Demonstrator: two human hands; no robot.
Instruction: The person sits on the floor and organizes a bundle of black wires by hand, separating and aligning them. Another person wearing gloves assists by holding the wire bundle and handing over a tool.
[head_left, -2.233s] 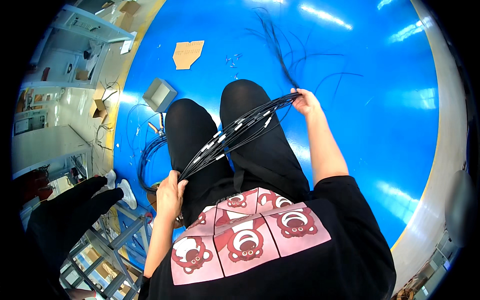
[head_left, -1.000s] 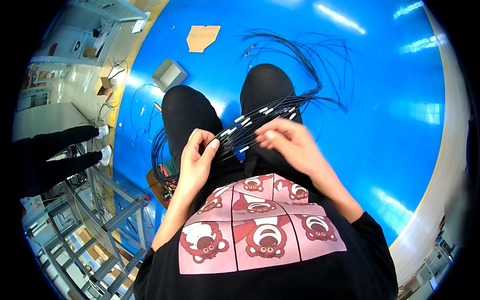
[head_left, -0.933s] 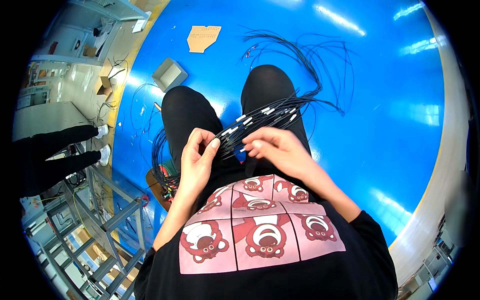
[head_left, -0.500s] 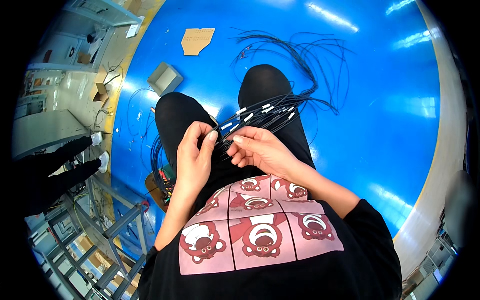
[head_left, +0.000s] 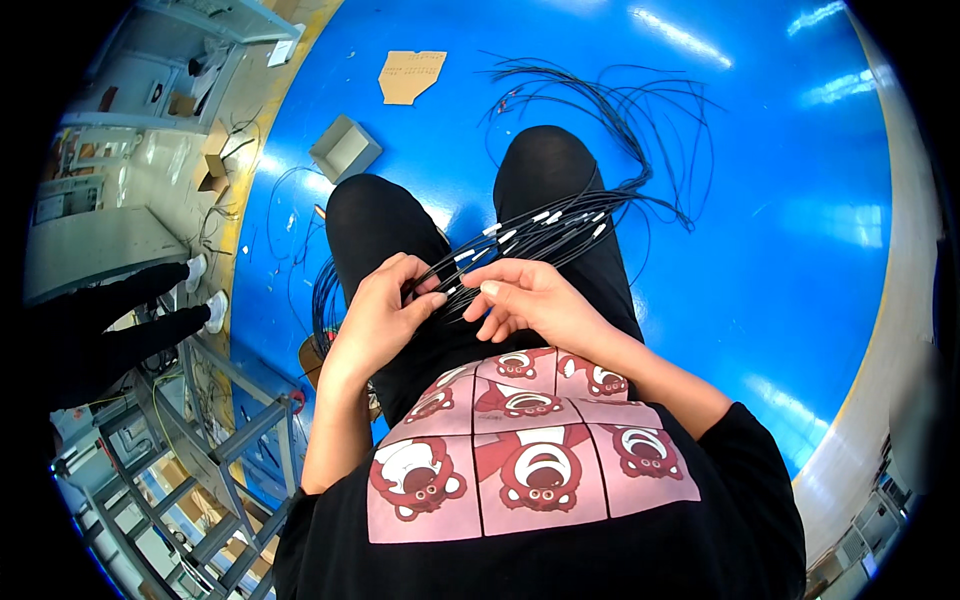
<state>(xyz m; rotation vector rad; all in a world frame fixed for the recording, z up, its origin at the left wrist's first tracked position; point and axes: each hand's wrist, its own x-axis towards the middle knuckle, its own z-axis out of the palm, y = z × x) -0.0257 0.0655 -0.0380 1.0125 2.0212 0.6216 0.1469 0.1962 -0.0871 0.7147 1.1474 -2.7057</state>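
A bundle of thin black cables [head_left: 575,222] with several white label sleeves lies across my thighs. My left hand [head_left: 385,310] is closed on its near end, thumb and fingers pinching some strands beside a white sleeve. Close by on the right, my right hand [head_left: 535,300] has its fingers loosely bent and apart, with the thumb over the index finger. Its fingertips are at the cables, and no strand shows gripped in it. Past my right knee the loose cable ends fan out over the blue floor [head_left: 780,270].
An open grey box [head_left: 345,150] and a piece of brown cardboard [head_left: 412,77] lie on the floor ahead. More dark cables [head_left: 325,300] hang beside my left leg. At the left stand a grey metal frame [head_left: 225,450] and another person's legs [head_left: 150,310] in white shoes.
My left hand has moved slightly down, its thumb now turned toward the right. My right hand's fingers have loosened and spread a little. The whole view has shifted slightly.
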